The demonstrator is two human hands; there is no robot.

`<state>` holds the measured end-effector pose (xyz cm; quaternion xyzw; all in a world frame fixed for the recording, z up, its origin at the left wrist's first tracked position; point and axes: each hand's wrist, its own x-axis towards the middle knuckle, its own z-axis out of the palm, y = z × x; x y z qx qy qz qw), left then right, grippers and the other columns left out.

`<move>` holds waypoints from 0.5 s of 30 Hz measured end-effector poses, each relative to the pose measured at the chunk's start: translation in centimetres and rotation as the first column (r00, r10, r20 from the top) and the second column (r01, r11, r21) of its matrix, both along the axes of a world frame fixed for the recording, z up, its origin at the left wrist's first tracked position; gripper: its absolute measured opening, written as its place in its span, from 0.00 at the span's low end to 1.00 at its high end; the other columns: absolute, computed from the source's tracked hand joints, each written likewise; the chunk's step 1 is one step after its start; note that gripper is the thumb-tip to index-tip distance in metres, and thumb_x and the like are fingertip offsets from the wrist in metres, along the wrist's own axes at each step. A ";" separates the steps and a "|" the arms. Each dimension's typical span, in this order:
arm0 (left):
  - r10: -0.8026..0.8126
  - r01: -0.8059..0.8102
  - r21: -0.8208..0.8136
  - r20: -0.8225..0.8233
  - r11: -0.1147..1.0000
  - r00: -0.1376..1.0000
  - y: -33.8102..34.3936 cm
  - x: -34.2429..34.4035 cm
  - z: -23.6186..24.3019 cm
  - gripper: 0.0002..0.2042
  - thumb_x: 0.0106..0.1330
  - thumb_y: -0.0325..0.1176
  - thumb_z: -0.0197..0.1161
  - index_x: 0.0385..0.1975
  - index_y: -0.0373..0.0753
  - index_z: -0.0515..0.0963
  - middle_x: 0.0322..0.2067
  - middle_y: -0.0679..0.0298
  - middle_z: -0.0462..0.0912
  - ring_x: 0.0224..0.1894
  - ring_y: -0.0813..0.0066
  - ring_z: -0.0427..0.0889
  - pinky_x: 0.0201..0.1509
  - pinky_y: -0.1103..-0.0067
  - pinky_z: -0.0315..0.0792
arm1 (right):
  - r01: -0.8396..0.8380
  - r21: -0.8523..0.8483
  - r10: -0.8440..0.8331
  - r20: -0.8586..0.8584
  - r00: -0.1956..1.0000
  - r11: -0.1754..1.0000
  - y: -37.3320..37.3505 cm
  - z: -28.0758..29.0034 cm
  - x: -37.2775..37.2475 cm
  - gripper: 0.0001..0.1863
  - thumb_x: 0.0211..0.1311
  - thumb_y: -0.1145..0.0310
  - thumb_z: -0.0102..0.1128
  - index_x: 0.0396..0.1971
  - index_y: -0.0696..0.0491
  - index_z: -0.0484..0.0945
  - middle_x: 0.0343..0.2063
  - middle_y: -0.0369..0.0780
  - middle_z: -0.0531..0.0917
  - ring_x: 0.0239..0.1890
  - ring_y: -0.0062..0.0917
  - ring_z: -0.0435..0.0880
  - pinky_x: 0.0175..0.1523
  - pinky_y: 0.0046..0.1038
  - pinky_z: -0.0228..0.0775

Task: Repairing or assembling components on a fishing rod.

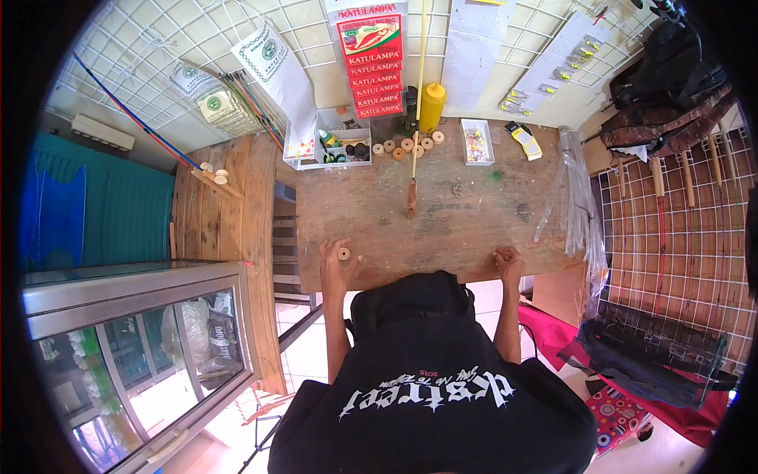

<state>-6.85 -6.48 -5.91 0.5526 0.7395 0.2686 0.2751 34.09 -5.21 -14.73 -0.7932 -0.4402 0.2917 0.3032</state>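
My left hand (338, 267) rests at the near left part of the wooden table (466, 229), its thumb and fingers spread. In the gap between them is a small round wooden spool (343, 253) with a dark centre hole; whether the fingers touch it is unclear. Near the right front edge, my right hand (509, 259) is closed, fingers curled in, and anything inside is hidden. Beyond both hands, a thin yellow rod (415, 162) with a brown wooden handle (411, 197) points away from me. To its right lies a small metal loop (457, 190).
Several wooden spools (407, 144) stand at the back, beside a yellow squeeze bottle (432, 109). A white box (333, 163) of bottles is back left; a white tray (477, 144) and yellow-black packets (523, 141) are back right. Clear plastic (570, 201) drapes the right edge. A glass-fronted cabinet (150, 363) stands left.
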 end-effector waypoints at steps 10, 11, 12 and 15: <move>0.138 -0.215 0.266 0.280 0.940 0.950 2.5 1.8 3.4 0.13 0.57 0.31 0.66 0.42 0.39 0.78 0.49 0.54 0.75 0.52 0.59 0.74 0.56 0.71 0.66 | -0.074 0.320 0.099 -0.060 0.993 0.944 3.3 5.7 -4.6 0.07 0.54 0.77 0.61 0.34 0.60 0.81 0.27 0.42 0.84 0.31 0.22 0.83 0.41 0.24 0.74; 0.144 -0.219 0.265 0.277 0.939 0.950 2.8 2.2 4.1 0.13 0.57 0.31 0.66 0.42 0.39 0.78 0.49 0.54 0.75 0.52 0.59 0.74 0.56 0.71 0.66 | -0.079 0.319 0.104 -0.062 0.993 0.944 3.7 6.8 -5.9 0.07 0.54 0.77 0.61 0.34 0.60 0.81 0.27 0.42 0.84 0.31 0.22 0.83 0.41 0.24 0.74; 0.079 -0.180 0.258 0.358 0.949 0.930 3.1 2.8 4.7 0.14 0.57 0.31 0.66 0.43 0.39 0.78 0.48 0.56 0.76 0.52 0.63 0.74 0.56 0.72 0.66 | -0.129 0.328 0.194 -0.173 0.966 0.936 4.2 7.9 -7.3 0.07 0.55 0.76 0.61 0.35 0.59 0.81 0.28 0.40 0.84 0.32 0.21 0.82 0.42 0.23 0.73; -0.101 -0.026 0.235 0.510 0.972 0.854 4.1 5.4 6.8 0.14 0.57 0.31 0.66 0.44 0.39 0.78 0.48 0.60 0.78 0.52 0.69 0.74 0.55 0.73 0.66 | -0.213 0.344 0.348 -0.399 0.849 0.915 4.8 11.8 -11.5 0.07 0.57 0.75 0.61 0.36 0.58 0.81 0.31 0.38 0.84 0.36 0.19 0.81 0.44 0.22 0.71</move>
